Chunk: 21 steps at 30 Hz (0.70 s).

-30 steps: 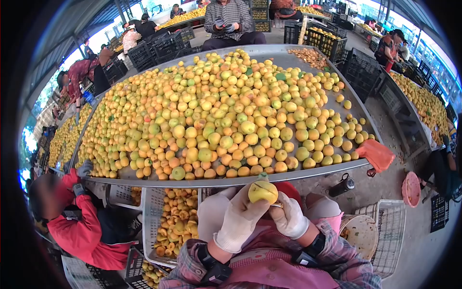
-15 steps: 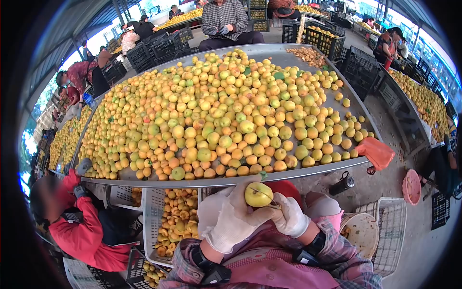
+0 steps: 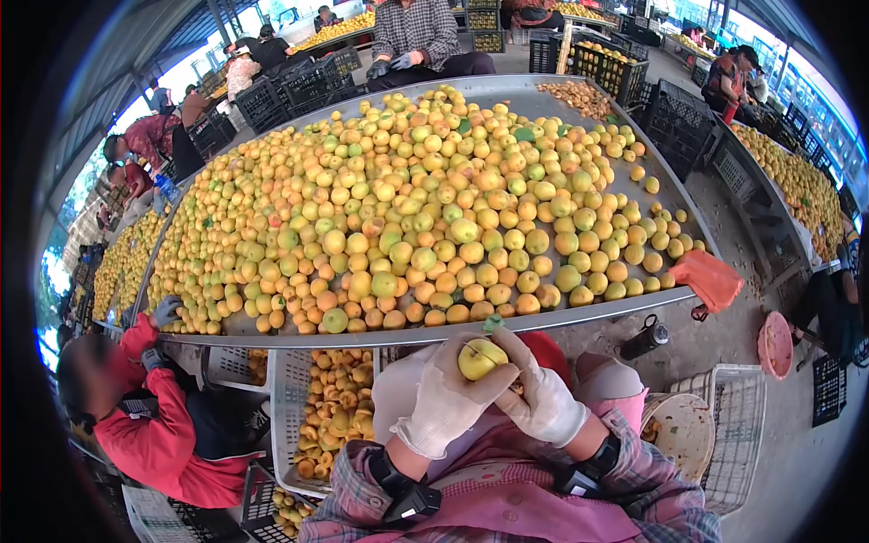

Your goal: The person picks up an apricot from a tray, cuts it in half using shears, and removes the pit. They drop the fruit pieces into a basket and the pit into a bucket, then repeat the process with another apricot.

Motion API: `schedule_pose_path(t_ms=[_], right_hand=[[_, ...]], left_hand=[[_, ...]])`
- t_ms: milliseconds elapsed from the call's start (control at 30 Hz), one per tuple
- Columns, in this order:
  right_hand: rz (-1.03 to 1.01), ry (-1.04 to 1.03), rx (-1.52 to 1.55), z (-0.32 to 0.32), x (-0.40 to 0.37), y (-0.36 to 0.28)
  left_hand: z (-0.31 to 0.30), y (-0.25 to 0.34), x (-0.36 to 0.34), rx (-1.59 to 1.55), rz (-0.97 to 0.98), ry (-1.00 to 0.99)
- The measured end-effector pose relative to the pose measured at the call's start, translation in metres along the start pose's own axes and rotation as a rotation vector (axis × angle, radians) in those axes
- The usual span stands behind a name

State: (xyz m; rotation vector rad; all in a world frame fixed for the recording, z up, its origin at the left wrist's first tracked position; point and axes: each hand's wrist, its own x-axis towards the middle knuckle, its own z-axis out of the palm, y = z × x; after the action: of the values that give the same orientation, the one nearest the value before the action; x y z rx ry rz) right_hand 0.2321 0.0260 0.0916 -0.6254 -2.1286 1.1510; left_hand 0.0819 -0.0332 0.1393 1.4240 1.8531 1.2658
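Observation:
Close to my body, a yellow-green apricot [image 3: 480, 359] with a dark line across its skin sits between my gloved hands. My left hand [image 3: 448, 394] wraps its left and lower side. From the right, my right hand [image 3: 546, 398] closes on the same fruit, fingers over its upper right edge; whether anything else is in that palm is hidden. Just beyond my fingertips runs the metal rim of the sorting table [image 3: 416, 341], heaped with apricots [image 3: 362, 235]. A white crate [image 3: 282, 398] of split apricots [image 3: 335, 407] stands left of my knees.
Red-orange cloth [image 3: 706, 279] hangs over the table's right corner. A black flask [image 3: 644, 337], a bucket [image 3: 683, 439], a white crate [image 3: 738, 434] and a pink basket [image 3: 775, 348] stand at right. A person in red [image 3: 172, 434] sits at left; another sits across the table.
My right hand has risen and turned, its fingers moving from the apricot's lower right side up over it. The thin thing at those fingers is now out of sight. The person opposite lowered their hands.

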Motion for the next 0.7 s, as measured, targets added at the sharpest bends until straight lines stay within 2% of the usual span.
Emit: schedule_pose_path(t_ms=[33, 100, 133, 200, 267, 400, 467, 500, 567, 600, 667, 700], right_hand=[[0.004, 0.002, 0.002, -0.001, 0.002, 0.002], [-0.170, -0.068, 0.021, -0.003, 0.006, 0.007], [-0.166, -0.070, 0.023, -0.006, 0.007, 0.008], [0.036, -0.325, 0.165, -0.012, 0.007, 0.011], [0.075, -0.370, 0.139, -0.018, 0.006, 0.005], [0.134, -0.458, 0.101, -0.028, 0.005, -0.001], [0.146, -0.488, 0.090, -0.033, 0.005, -0.003], [0.154, -0.515, 0.077, -0.034, 0.004, -0.003], [0.137, -0.518, 0.060, -0.034, 0.002, -0.001], [0.118, -0.522, 0.040, -0.033, 0.001, 0.000], [0.110, -0.493, 0.055, -0.032, -0.001, 0.001], [0.097, -0.463, 0.070, -0.030, -0.001, 0.002]], left_hand=[[0.000, -0.002, 0.000, -0.013, -0.014, -0.013], [0.001, -0.010, -0.001, -0.026, -0.033, -0.033], [0.003, -0.016, -0.002, -0.081, -0.028, -0.049], [0.003, -0.023, -0.003, -0.134, -0.027, -0.067], [0.000, -0.025, -0.004, 0.075, 0.284, -0.058], [-0.007, -0.005, -0.005, 0.149, 0.335, -0.076], [-0.010, -0.014, -0.006, 0.222, 0.503, -0.124], [-0.008, -0.019, -0.008, 0.222, 0.500, -0.126], [-0.002, -0.027, -0.013, 0.048, 0.267, -0.167], [-0.001, -0.029, -0.013, 0.047, 0.266, -0.169], [-0.002, -0.031, -0.013, 0.177, 0.422, -0.144], [-0.002, -0.029, -0.013, 0.179, 0.423, -0.143]])
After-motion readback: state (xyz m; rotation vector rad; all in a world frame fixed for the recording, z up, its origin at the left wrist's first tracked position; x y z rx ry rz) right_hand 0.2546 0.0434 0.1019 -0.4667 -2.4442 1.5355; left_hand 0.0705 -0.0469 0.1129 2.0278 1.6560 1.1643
